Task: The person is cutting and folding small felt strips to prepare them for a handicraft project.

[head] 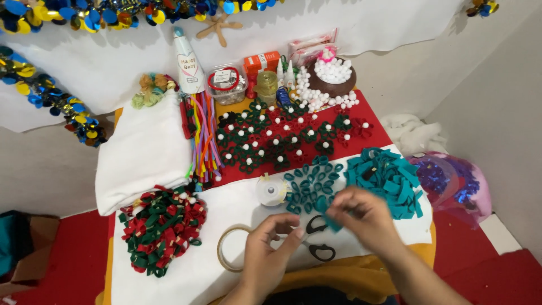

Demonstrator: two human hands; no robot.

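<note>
Pinching a teal felt strip [332, 221] between right hand [364, 217] fingertips, left hand [276, 240] fingers closing on its other end | looks light, floppy, non-slip; best held by the ends | scissors [316, 237] just beneath the grip | tape roll [226, 248] left of it | looped teal pieces [313, 186] just beyond | cut strips pile [387, 178] beyond-right

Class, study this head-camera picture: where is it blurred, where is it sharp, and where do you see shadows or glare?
Head view: the right hand smears with motion blur around a teal felt strip; the left hand is softer too; the white pom-poms and green loops stay fairly sharp; soft shadows fall under the foil garland on the wall; lighting is even, with no strong glare.
</note>
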